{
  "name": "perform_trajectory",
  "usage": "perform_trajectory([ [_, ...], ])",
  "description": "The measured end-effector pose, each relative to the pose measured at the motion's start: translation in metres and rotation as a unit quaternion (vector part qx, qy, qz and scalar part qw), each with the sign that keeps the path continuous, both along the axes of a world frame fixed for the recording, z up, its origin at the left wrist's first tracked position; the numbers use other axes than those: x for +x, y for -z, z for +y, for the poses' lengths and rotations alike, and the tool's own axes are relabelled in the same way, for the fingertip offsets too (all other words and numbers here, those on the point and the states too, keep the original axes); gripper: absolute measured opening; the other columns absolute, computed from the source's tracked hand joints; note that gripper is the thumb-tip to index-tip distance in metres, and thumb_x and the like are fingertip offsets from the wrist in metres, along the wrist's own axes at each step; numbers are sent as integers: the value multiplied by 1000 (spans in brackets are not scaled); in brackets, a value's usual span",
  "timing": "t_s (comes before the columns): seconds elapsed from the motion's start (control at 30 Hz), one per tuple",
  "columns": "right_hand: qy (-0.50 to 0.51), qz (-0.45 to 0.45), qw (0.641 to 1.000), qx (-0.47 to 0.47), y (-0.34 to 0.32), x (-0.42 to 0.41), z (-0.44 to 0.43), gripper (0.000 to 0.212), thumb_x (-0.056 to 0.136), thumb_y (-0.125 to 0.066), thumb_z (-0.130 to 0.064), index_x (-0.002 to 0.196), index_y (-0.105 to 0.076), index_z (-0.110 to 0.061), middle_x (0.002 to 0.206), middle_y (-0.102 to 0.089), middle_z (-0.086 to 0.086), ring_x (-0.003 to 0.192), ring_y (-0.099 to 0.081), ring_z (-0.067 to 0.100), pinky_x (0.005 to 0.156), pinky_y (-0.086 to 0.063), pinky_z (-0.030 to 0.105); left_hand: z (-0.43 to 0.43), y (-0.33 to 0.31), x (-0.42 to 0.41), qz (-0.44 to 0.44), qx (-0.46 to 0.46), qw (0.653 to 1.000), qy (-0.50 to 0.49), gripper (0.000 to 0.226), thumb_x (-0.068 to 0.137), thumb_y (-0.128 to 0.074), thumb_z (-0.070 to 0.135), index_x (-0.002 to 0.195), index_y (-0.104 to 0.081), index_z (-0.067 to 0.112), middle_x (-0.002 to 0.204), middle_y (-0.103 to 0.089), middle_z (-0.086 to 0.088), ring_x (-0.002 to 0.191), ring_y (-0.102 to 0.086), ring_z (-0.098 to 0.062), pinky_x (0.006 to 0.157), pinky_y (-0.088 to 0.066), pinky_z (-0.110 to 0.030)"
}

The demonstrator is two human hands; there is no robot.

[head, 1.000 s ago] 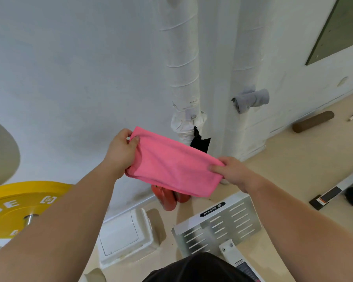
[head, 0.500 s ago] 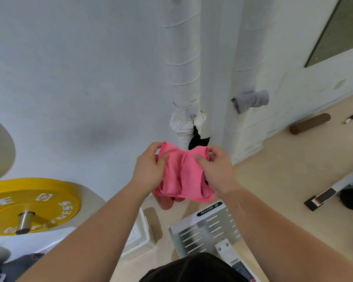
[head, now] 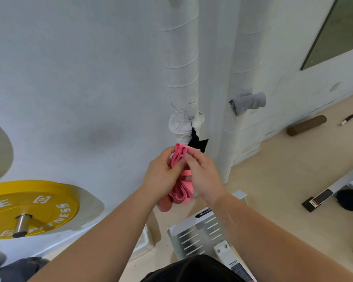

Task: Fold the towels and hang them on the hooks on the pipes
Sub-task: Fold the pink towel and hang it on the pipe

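The folded towel (head: 179, 176) is pink, the hanging towel (head: 198, 142) is black, and the rolled towel (head: 248, 102) is grey. The pipes (head: 181, 58) and the wall (head: 69, 78) are white. The weight plate (head: 35, 208) is yellow with white letters, the roller (head: 306, 125) is brown, and the floor (head: 283, 169) is tan.

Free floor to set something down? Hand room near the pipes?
Free: floor right of the right pipe, up to the brown roller; wall gap between the pipes above the black towel. Crowded: below the left pipe, where left hand and right hand hold the pink towel over a metal plate.
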State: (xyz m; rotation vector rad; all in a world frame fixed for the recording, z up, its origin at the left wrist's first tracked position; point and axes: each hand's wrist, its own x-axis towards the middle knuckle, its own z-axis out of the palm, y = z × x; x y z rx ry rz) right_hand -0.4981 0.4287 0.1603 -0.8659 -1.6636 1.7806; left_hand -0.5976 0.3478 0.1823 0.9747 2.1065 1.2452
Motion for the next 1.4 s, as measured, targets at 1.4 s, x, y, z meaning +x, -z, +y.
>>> perform_trajectory([
  [1.4, -96, 66, 983, -140, -33, 43, 64, 25, 96, -52, 2, 96, -63, -20, 91, -55, 11, 65, -52, 13, 52, -49, 26, -2, -16, -41, -165, 30, 983, -76, 48, 96, -60, 5, 136, -50, 30, 85, -65, -7, 69, -60, -22, 49, -45, -30],
])
